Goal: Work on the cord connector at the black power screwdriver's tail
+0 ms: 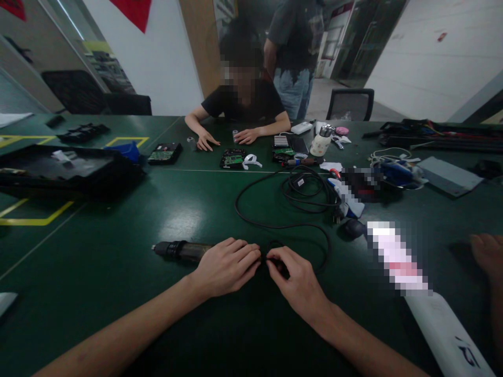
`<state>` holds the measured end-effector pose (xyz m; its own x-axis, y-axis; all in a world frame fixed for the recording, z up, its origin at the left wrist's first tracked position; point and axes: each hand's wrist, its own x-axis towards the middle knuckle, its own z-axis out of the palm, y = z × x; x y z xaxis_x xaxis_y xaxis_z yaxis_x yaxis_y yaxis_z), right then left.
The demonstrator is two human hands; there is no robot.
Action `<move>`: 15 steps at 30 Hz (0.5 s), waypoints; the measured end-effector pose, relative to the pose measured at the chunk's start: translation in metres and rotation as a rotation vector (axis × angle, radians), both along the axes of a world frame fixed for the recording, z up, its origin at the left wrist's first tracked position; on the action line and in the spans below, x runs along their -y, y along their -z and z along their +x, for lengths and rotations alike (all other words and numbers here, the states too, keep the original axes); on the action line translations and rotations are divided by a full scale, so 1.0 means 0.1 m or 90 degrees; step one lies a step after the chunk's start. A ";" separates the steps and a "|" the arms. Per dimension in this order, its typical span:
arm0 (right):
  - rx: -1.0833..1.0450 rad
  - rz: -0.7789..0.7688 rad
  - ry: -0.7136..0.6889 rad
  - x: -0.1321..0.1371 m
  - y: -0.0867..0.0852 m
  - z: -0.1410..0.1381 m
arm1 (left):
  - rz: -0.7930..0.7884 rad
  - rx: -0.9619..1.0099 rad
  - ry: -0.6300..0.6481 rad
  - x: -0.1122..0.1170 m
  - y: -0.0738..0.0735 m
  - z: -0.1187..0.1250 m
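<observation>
A dark electric screwdriver (178, 250) lies flat on the green table (118, 262), its tip pointing left. My left hand (228, 264) rests over its rear end, fingers curled down on it. My right hand (293, 277) sits just to the right, fingers pinched on the black cable (283, 226) where it meets the tool. The cable loops away across the table to a coiled bundle (308, 191).
Across the table a seated person has both hands on the table by circuit boards (232, 157) and hard drives (165, 153). Another person stands behind. A black open case (58, 170) lies left. Someone's hand (489, 254) shows at the right edge. Clutter covers the right side.
</observation>
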<state>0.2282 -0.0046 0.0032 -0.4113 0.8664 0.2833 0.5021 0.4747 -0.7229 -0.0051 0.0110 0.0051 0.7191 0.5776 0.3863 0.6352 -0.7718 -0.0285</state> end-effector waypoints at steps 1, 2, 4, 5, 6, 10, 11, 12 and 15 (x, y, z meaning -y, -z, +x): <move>-0.001 0.001 0.000 0.00 0.00 0.00 | 0.002 0.002 -0.007 0.00 0.00 0.00; -0.002 0.001 0.001 0.00 0.00 0.00 | 0.002 0.005 -0.009 0.00 0.00 0.00; -0.001 0.003 0.000 0.00 0.00 0.00 | -0.002 0.005 0.002 0.00 -0.01 0.00; 0.001 0.004 0.000 0.00 0.00 0.00 | -0.003 0.001 0.012 0.00 -0.01 0.00; 0.002 0.004 0.000 0.00 0.00 0.00 | -0.004 -0.004 0.020 0.00 -0.01 0.00; -0.001 0.002 0.001 0.00 0.01 0.00 | 0.007 -0.006 -0.001 0.00 -0.01 -0.01; -0.002 0.002 0.002 0.00 0.01 0.00 | 0.005 -0.005 -0.005 0.00 0.00 -0.01; -0.002 0.001 0.003 0.00 0.01 0.00 | 0.000 -0.005 -0.004 0.00 0.00 -0.01; 0.005 0.000 0.002 -0.01 0.02 0.00 | -0.010 -0.014 0.020 0.01 0.00 -0.01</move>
<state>0.2280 -0.0040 0.0014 -0.4112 0.8676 0.2797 0.5089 0.4731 -0.7192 -0.0060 0.0103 0.0049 0.7451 0.5603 0.3618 0.6098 -0.7920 -0.0295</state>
